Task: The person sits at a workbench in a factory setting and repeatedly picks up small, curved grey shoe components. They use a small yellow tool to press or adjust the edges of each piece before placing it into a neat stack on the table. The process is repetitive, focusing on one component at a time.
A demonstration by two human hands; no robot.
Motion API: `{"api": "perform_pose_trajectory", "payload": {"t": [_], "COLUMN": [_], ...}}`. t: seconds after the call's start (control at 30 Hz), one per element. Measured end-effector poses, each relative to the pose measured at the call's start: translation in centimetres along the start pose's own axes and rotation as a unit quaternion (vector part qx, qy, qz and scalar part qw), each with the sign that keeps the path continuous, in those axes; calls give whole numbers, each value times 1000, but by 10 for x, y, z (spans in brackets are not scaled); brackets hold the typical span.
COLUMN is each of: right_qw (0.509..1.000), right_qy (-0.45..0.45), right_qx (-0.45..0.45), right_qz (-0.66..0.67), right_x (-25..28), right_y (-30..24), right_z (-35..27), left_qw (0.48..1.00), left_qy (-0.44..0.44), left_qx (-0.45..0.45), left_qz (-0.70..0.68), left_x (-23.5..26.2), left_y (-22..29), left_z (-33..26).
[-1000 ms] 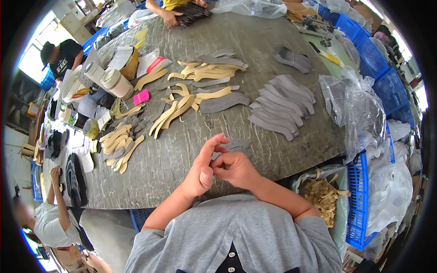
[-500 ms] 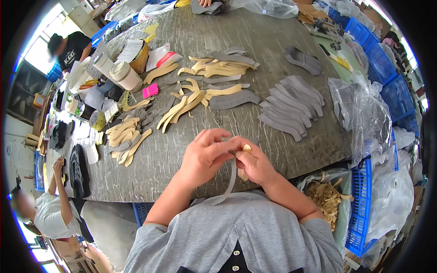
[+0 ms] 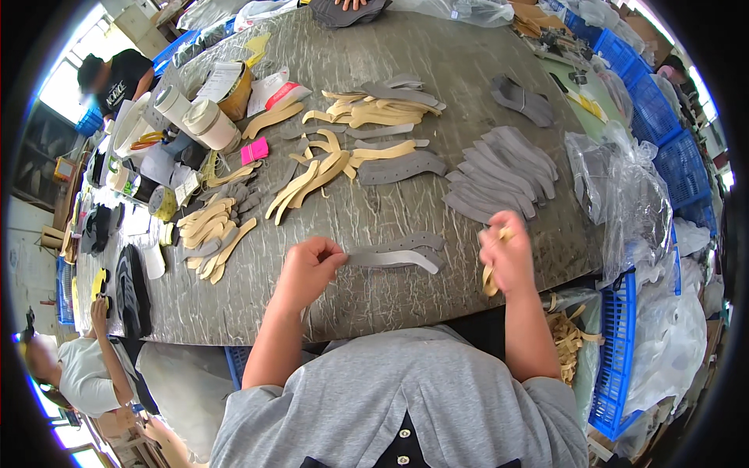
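My left hand pinches the left end of a curved grey strip with small holes along it. A paler grey band runs along its near side and parts from it at the right end. Off to the right, my right hand is raised and slightly blurred, its fingers closed on a thin tan strip that curls out below. Just beyond that hand lies a fanned row of grey curved pieces. A single grey piece with holes rests farther back, beside tan strips.
Tan and grey pieces lie heaped at the left, near jars and a pink bundle. Clear plastic covers the right edge. Below it stand a blue crate and a bag of tan scraps. Other people work at the left and far side.
My hands have moved apart. The right went right with the tan strip; the left went left, and the grey strip now stretches out to its right over the table.
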State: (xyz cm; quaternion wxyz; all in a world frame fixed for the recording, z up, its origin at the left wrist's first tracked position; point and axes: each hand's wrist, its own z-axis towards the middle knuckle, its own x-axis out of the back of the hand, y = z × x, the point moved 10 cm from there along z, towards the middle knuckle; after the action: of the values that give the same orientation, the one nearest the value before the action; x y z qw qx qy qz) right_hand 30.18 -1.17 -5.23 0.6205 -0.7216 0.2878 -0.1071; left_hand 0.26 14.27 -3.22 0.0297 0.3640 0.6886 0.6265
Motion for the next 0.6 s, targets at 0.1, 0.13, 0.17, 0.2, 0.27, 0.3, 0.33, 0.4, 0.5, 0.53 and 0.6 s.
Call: {"api": "perform_pose_trajectory", "payload": {"t": [0.1,0.13,0.17,0.2,0.27,0.3,0.33,0.4,0.5,0.53,0.6], "right_qw": [992,992,991,990,991,990,988,981,968,965,957], "right_qy": [-102,-108,-116,-124,-102,-91,-77,-50,-41,-36,-27], "right_qx": [-49,-38,-27,-16,-12,-10,0,19,13,16,22], "right_qz": [-50,-54,-56,-59,-89,-105,-132,-186,-246,-261,-289], "right_x": [-37,-44,-52,-56,-50,-48,-45,-44,-45,-44,-43], "right_y": [21,22,23,24,35,40,42,42,52,52,51], "right_z": [-16,-17,-18,-18,-12,-10,-9,-8,-4,-3,-1], "left_qw": [999,999,998,998,996,996,996,996,996,996,996], "left_qy": [-36,-45,-51,-55,-62,-61,-61,-55,-42,-37,-32], "left_qx": [21,26,30,33,39,37,35,35,33,28,23], "left_qz": [15,17,20,27,42,45,49,59,75,79,85], "left_x": [-16,-20,-23,-24,-27,-28,-29,-32,-35,-35,-35], "left_y": [-8,-11,-14,-14,-14,-15,-18,-26,-36,-37,-36], "left_z": [7,9,11,13,15,17,20,25,29,30,30]}}
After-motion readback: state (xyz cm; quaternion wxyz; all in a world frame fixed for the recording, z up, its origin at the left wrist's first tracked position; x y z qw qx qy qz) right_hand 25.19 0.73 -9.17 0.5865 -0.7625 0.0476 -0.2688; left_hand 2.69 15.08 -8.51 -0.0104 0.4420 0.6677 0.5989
